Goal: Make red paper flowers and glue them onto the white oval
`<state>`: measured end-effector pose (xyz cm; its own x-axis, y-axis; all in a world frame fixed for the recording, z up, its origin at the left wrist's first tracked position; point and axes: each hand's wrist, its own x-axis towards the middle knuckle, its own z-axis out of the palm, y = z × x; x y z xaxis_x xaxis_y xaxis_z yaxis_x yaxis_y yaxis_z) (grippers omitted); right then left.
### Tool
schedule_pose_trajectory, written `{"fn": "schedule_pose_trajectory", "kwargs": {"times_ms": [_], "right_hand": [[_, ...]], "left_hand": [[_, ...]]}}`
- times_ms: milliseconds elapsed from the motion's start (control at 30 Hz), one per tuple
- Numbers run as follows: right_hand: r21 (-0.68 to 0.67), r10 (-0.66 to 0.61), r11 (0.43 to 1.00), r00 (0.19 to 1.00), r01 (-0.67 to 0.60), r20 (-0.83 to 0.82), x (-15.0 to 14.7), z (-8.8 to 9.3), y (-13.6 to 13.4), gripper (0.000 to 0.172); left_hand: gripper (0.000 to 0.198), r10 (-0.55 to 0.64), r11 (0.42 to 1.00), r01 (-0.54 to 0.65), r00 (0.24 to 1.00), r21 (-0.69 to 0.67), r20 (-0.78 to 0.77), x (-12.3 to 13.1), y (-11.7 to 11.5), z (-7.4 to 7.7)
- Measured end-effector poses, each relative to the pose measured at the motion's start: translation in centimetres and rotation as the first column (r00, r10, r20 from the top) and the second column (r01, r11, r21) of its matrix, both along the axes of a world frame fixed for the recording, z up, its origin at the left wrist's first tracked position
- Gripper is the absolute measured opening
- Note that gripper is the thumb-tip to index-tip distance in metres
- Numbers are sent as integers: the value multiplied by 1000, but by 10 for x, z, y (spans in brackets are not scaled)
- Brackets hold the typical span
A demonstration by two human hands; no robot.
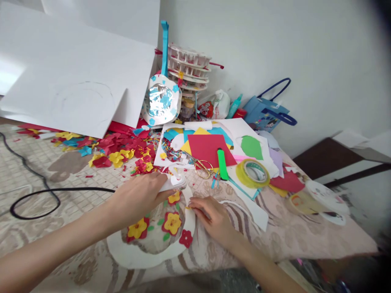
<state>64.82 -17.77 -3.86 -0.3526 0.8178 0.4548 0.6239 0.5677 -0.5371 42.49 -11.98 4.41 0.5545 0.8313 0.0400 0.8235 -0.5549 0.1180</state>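
Note:
A white paper ring (143, 256) decorated with red and yellow paper flowers (171, 222) lies on the patterned cloth in front of me. My left hand (139, 195) is closed on a small white object, maybe a glue bottle (174, 184), held at the ring's top edge. My right hand (212, 215) rests on the ring's right edge, fingers curled and pressing down on the paper near a small yellow piece.
Loose red, yellow and blue paper flowers (119, 156) lie behind. Coloured sheets (209, 148), a green marker (222, 163), scissors (204, 167) and a tape roll (253, 173) sit right of centre. A black cable (45, 191) runs left. White boards (76, 81) lean behind.

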Motion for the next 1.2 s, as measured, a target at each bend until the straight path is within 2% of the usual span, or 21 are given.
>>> {"fn": "schedule_pose_trajectory", "kwargs": {"times_ms": [533,1033,1200], "right_hand": [[8,5,1000,1000,-5,10,-1,-1,1,27],[25,11,1000,1000,-12,23,-2,-1,3,25],[24,7,1000,1000,-8,17,-2,1,3,25]], "left_hand": [[38,16,1000,-16,999,5,-45,3,2,4],[42,4,999,-6,999,-48,-46,4,3,4],[41,22,1000,-23,999,-5,-46,7,5,3]]}}
